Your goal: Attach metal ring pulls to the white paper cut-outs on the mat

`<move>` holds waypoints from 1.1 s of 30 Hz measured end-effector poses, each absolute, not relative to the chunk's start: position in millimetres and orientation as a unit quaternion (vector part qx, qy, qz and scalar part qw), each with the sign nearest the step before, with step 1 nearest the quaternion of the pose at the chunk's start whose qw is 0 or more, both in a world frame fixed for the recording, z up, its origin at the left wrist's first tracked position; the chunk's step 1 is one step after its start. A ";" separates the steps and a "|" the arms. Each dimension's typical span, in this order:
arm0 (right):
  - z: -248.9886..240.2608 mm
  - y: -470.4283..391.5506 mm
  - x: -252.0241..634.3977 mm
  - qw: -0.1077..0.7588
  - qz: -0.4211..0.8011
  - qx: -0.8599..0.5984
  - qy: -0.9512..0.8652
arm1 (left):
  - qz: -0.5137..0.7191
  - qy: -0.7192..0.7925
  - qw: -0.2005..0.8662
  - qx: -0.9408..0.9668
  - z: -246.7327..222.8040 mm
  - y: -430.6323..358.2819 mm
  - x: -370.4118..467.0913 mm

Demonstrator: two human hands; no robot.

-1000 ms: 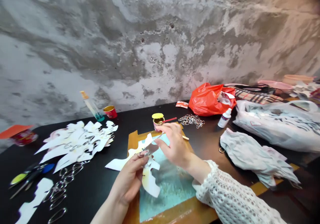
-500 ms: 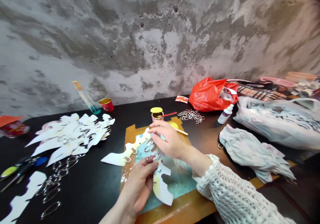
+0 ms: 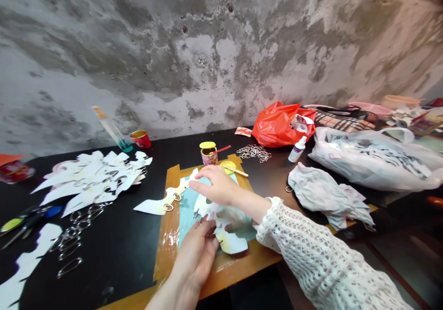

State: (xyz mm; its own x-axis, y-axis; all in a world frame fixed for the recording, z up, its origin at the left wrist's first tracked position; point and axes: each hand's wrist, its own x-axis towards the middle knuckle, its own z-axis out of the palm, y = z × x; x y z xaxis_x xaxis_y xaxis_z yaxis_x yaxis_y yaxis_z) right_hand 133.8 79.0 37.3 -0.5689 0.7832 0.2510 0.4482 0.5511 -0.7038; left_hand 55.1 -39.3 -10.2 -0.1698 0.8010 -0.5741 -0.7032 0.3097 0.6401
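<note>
My left hand (image 3: 198,250) pinches a white cut-out strip (image 3: 234,242) with notched edges and yellowish smears, low over the teal sheet (image 3: 187,208). Just above the strip's upper part hovers my right hand (image 3: 219,184), fingers stretched out to the left and apart; whether its underside touches the strip is hidden. Left of the right fingertips, a second notched strip (image 3: 152,206) carries metal rings (image 3: 168,207) and lies partly on the brown-taped board edge (image 3: 165,234). Behind the right hand stand an open tin (image 3: 208,157) with a red stick and a yellow lid (image 3: 228,166) with a wooden stick.
To the left are a pile of white cut-outs (image 3: 93,176), loose metal rings (image 3: 71,250), scissors (image 3: 26,224) and a red tin (image 3: 141,139). To the right are more rings (image 3: 254,152), a red bag (image 3: 277,125), a white bottle (image 3: 297,150), a cloth (image 3: 321,190) and a plastic bag (image 3: 374,157).
The strip in my left hand has tilted, its lower end swinging to the right and up. My right hand's fingers have shifted slightly, and the whole view has turned a little right.
</note>
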 end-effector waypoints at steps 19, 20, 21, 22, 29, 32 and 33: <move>0.8 43.2 225.6 0.084 0.305 -0.488 -0.813 | 0.602 0.481 0.638 0.002 10.9 -54.8 95.3; 1.0 46.7 226.8 0.076 0.302 -0.479 -0.821 | 0.595 0.482 0.643 -0.011 12.7 -60.7 95.7; 1.2 50.1 227.8 0.068 0.298 -0.468 -0.829 | 0.586 0.485 0.649 -0.025 14.1 -67.3 95.6; 1.2 53.0 228.4 0.060 0.292 -0.455 -0.839 | 0.576 0.485 0.657 -0.033 14.9 -74.2 94.9; 2.5 52.9 228.8 0.057 0.232 -0.385 -0.891 | 0.467 0.530 0.708 0.013 15.9 -111.2 68.6; 0.9 46.6 232.7 0.099 0.184 -0.389 -0.897 | 0.404 0.551 0.722 0.112 11.5 -113.6 48.0; -0.4 44.4 234.3 0.121 0.175 -0.400 -0.892 | 0.390 0.559 0.713 0.163 8.5 -112.0 41.2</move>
State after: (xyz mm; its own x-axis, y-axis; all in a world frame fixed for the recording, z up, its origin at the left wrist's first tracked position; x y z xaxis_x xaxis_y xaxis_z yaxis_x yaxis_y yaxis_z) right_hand 234.3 44.4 -0.4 -0.6509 0.7553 0.0765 0.6707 0.6193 -0.4083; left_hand 41.2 -112.0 8.5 0.0712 0.7388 -0.6701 -0.3738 0.6426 0.6688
